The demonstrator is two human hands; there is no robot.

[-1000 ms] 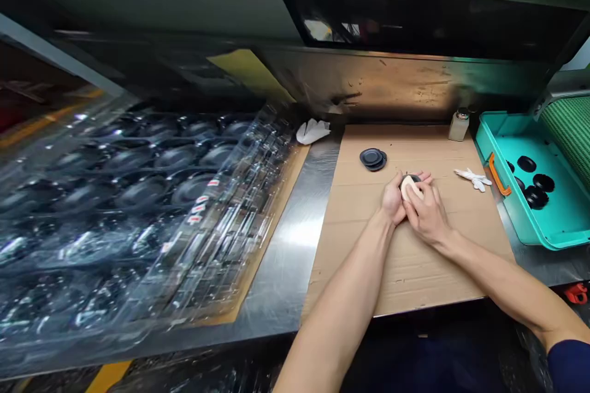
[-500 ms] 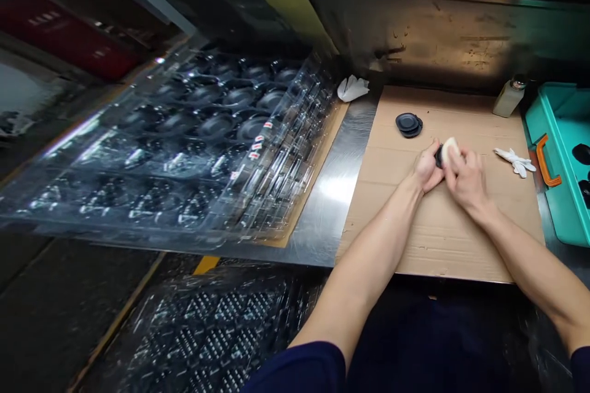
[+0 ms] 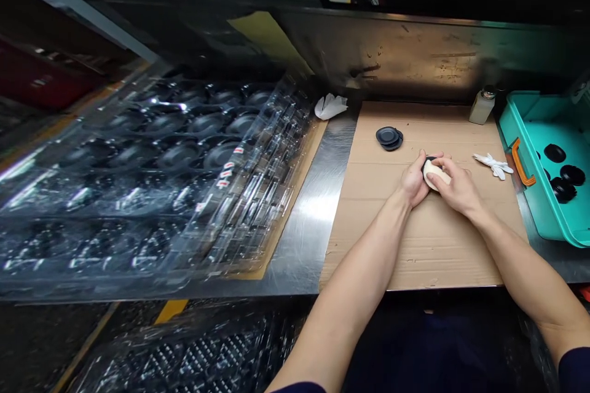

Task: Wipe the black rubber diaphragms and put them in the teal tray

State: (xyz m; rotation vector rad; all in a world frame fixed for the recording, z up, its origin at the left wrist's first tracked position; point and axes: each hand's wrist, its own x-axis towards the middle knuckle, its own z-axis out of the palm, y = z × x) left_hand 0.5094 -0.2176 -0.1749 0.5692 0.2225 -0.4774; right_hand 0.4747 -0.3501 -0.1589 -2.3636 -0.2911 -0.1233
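Note:
Over the cardboard sheet (image 3: 442, 252), my left hand (image 3: 413, 183) is closed around a round black part (image 3: 424, 163), mostly covered by what lies on it. My right hand (image 3: 456, 187) pinches a cream-white pad (image 3: 436, 173), perhaps a sponge or folded cloth, and presses it against the black part's face. Just beyond my hands, round black parts (image 3: 389, 137) lie overlapping on the cardboard. A crumpled white glove or cloth (image 3: 493, 166) rests to the right of my right hand.
A teal bin (image 3: 511, 107) with an orange handle (image 3: 523, 163) holds several black parts (image 3: 573, 174). A bottle (image 3: 483, 105) stands at the cardboard's back right. Stacked clear plastic trays (image 3: 184, 209) of black parts fill the left. White tissue (image 3: 330, 107) lies near the metal back wall (image 3: 415, 61).
The view has shifted right, showing more of the teal bin. The pad in my right hand has turned and now lies flatter over the black part; my left hand keeps its hold.

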